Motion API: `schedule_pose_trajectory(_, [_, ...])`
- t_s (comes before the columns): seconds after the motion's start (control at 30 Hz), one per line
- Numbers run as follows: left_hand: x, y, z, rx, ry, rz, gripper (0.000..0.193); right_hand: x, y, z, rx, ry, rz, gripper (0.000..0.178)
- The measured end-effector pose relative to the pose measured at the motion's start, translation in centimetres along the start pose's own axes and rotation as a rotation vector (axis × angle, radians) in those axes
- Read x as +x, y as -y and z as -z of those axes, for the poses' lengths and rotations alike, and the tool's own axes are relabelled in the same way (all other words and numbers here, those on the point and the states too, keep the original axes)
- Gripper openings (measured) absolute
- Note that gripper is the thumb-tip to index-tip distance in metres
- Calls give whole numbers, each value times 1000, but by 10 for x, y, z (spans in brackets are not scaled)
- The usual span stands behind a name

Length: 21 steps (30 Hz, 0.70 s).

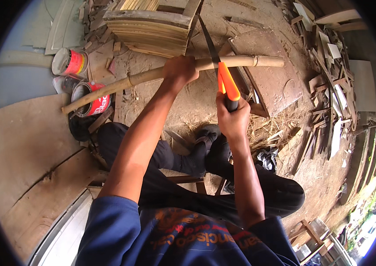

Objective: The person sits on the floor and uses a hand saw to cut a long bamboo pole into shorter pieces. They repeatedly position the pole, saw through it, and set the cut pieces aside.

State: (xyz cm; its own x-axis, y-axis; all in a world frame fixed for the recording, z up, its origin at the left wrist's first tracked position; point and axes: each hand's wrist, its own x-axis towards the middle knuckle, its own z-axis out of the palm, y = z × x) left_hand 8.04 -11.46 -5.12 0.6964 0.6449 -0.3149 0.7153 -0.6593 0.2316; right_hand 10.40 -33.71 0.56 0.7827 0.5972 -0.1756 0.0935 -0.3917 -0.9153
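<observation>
Bamboo pole (147,77), crosswise above the littered floor (148,106), judged light, stiff and liable to roll, best held near mid-length, is clasped there by the left hand (180,72), the right hand (233,116) gripping an orange-handled handsaw (223,72) across it, wooden strips (152,36) beyond, a red paint tin (99,100) crowding its left end.

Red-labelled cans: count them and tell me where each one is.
2: one can at the upper left, the other can just below it, partly covered by the bamboo pole. Others may be hidden.
</observation>
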Motion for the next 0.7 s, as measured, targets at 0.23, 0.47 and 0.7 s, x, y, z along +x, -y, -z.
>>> schedule_pose_trajectory(0.23, [2, 7, -7, -26, 23, -24, 23, -153, 30, 69, -188, -12, 30, 12])
schedule_pose_trajectory(0.47, [-2, 0, 2, -51, -74, -47, 25, -17, 19, 6, 41, -22, 0, 20])
schedule_pose_trajectory(0.7, [5, 8, -10, -21, -50, -62, 26, -143, 21, 64, -244, -7, 78, 7])
